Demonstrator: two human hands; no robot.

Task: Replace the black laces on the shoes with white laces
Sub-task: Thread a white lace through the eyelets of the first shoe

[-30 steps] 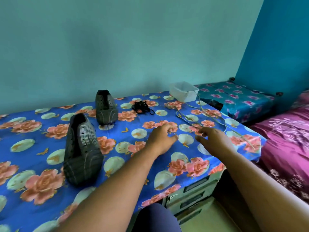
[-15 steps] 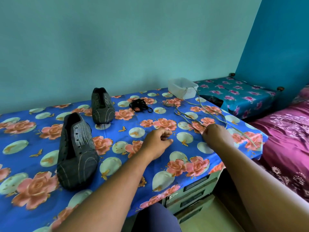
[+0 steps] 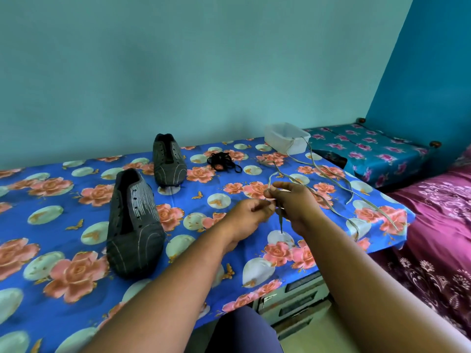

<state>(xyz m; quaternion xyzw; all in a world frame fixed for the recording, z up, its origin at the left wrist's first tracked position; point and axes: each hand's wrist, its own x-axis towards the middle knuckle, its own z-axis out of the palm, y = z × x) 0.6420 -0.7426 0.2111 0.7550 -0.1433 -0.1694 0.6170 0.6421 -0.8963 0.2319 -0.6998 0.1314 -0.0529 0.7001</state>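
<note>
A table (image 3: 63, 296) covered by a blue cloth printed with pink roses and pale ovals is seen from above. Two dark grey fabric shoes with pale stitched lines are stood on it, both with empty eyelets: the near shoe (image 3: 133, 225) at the left, the far shoe (image 3: 168, 160) beyond it towards the wall. A small heap of black laces (image 3: 223, 161) is laid just right of the far shoe.

A white lace (image 3: 331, 179) is trailed across the right part of the table, one end draped over the rim of a white rectangular plastic container (image 3: 285, 138) at the far right edge. A second pale strand is laid beside it, running towards the table's near right corner.

The right hand (image 3: 297, 203) is raised above the cloth, its thumb and fingers pinched on the white lace, a short end of which hangs down below the hand. The left hand (image 3: 248, 216) is held just beside it, fingers curled and pinched on the same lace where the two hands meet.

A bed (image 3: 438, 225) with a magenta patterned cover is placed to the right of the table.
</note>
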